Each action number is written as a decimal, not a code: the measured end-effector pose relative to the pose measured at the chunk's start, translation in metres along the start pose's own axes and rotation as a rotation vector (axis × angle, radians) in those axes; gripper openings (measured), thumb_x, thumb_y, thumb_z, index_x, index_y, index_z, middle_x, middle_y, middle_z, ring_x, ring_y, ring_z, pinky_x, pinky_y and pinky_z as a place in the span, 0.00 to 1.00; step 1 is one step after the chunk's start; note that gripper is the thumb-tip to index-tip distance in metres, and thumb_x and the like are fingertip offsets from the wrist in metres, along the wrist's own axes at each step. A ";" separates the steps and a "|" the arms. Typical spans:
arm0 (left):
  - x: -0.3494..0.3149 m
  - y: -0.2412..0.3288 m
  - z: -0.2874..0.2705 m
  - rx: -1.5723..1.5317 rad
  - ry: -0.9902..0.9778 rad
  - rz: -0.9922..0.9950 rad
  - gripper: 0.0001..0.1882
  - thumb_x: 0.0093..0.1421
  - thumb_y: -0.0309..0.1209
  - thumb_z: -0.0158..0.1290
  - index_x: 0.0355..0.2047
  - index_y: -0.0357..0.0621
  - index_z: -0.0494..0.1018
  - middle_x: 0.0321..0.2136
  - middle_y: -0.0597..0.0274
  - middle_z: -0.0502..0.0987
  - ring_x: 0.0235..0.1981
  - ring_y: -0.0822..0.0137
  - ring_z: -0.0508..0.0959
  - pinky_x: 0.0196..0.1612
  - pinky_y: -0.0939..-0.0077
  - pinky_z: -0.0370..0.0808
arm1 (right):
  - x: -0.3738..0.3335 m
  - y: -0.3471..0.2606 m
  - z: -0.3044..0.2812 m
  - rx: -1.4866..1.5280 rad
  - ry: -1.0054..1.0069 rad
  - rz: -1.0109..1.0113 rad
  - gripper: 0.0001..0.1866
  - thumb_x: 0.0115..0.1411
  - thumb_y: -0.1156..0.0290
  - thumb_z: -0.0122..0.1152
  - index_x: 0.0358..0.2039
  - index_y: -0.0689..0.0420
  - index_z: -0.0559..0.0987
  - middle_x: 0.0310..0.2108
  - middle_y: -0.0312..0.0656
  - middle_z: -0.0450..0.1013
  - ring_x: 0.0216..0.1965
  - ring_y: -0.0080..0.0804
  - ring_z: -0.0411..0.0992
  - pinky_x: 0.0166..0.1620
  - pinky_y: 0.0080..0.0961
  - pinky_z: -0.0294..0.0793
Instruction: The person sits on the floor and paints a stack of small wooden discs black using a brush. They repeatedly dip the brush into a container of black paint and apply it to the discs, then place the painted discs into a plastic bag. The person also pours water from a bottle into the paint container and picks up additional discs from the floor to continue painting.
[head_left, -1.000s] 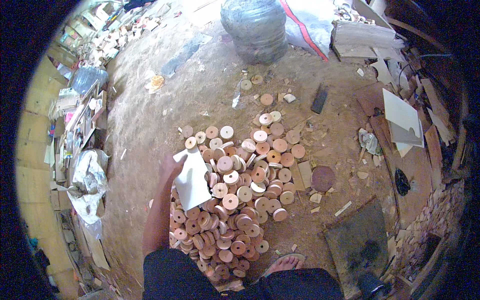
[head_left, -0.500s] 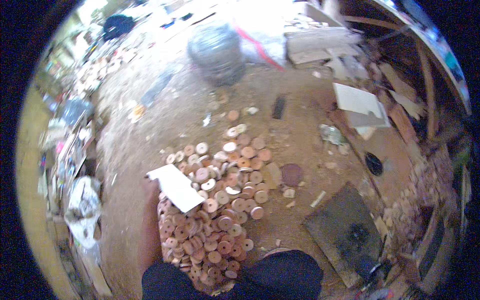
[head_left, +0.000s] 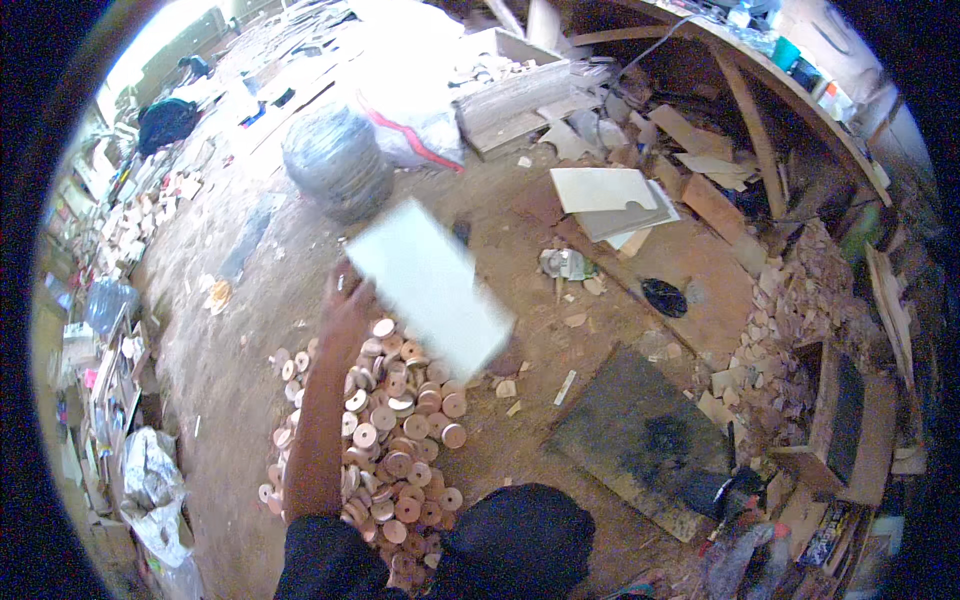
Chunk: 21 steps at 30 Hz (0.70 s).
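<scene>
My left hand (head_left: 347, 296) is closed on one corner of a white rectangular board (head_left: 432, 285), which it holds up above the floor, tilted. Motion softens the board's outline. Beneath my left forearm and the board lies a heap of round wooden discs (head_left: 397, 463), each with a small hole in its middle. The forearm and the board hide part of this heap. My right hand does not show.
A dark flat board (head_left: 640, 440) lies on the floor at the right, near a small power tool (head_left: 745, 490). Farther off are pale sheets (head_left: 605, 190), a wrapped round bundle (head_left: 335, 165) and a white sack (head_left: 410, 140). Wood offcuts (head_left: 780, 310) are heaped at the right.
My left hand has carried the white board forward and to the right, away from over the disc heap's left side. The whole view has shifted, so the floor things appear farther left.
</scene>
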<state>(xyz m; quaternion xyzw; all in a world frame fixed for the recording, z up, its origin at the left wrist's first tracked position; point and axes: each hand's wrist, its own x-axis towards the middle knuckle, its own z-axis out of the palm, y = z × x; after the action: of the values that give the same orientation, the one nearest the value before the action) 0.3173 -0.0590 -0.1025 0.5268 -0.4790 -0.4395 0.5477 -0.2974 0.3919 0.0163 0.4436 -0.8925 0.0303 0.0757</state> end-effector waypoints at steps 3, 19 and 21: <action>0.008 -0.014 -0.002 -0.353 -0.125 -0.017 0.28 0.65 0.32 0.48 0.61 0.43 0.50 0.53 0.46 0.66 0.47 0.54 0.75 0.47 0.58 0.77 | -0.004 0.023 -0.021 -0.029 -0.012 0.007 0.32 0.65 0.49 0.44 0.58 0.63 0.64 0.54 0.57 0.65 0.55 0.56 0.63 0.58 0.49 0.60; -0.007 -0.196 -0.050 1.340 -0.213 -0.135 0.41 0.49 0.56 0.57 0.58 0.47 0.60 0.57 0.40 0.61 0.55 0.32 0.64 0.56 0.44 0.63 | -0.003 0.063 -0.075 -0.126 -0.017 0.057 0.33 0.64 0.47 0.45 0.58 0.63 0.63 0.55 0.55 0.65 0.55 0.55 0.63 0.58 0.50 0.60; 0.000 -0.196 -0.047 1.203 -0.284 -0.318 0.42 0.49 0.55 0.58 0.59 0.49 0.58 0.56 0.37 0.61 0.53 0.32 0.66 0.54 0.45 0.65 | -0.001 0.050 -0.060 -0.100 -0.016 0.049 0.32 0.64 0.48 0.45 0.57 0.63 0.64 0.54 0.55 0.65 0.55 0.55 0.63 0.57 0.50 0.61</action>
<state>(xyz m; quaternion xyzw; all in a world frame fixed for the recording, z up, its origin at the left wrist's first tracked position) 0.3685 -0.0627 -0.2972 0.7434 -0.6260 -0.2352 0.0156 -0.3300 0.4307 0.0762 0.4173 -0.9042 -0.0158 0.0899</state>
